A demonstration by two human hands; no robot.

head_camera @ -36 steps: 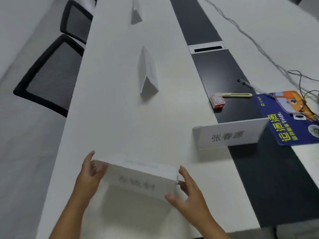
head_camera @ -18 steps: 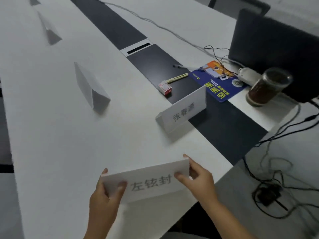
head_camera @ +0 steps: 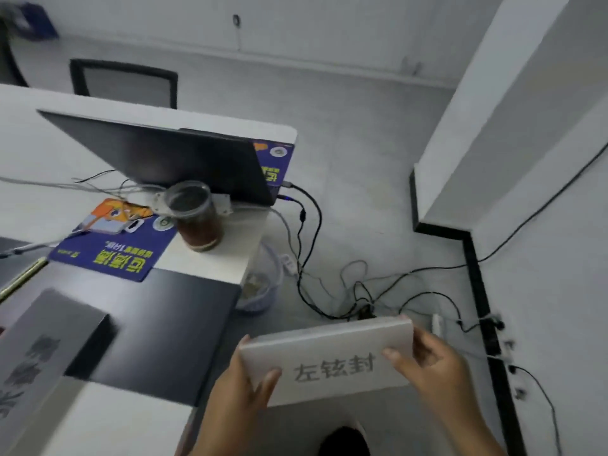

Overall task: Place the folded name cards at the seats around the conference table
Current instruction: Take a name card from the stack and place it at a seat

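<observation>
A folded white name card (head_camera: 332, 360) with grey printed characters is held in the air past the end of the conference table (head_camera: 210, 271), over the floor. My left hand (head_camera: 237, 396) grips its left end, thumb on the front face. My right hand (head_camera: 431, 363) grips its right end. A second name card (head_camera: 36, 353), blurred, stands on the table at the lower left.
On the table end stand an open laptop (head_camera: 171, 156), a jar of brown liquid (head_camera: 195, 215) and a blue mouse pad (head_camera: 115, 245). Cables (head_camera: 309, 245) trail over the floor to a power strip. A bin (head_camera: 260, 287) sits beside the table. A black chair (head_camera: 125, 83) stands beyond.
Both hands lifted the card off the table and carried it right, beyond the table end. The view swung right, so the laptop, floor and wall now show.
</observation>
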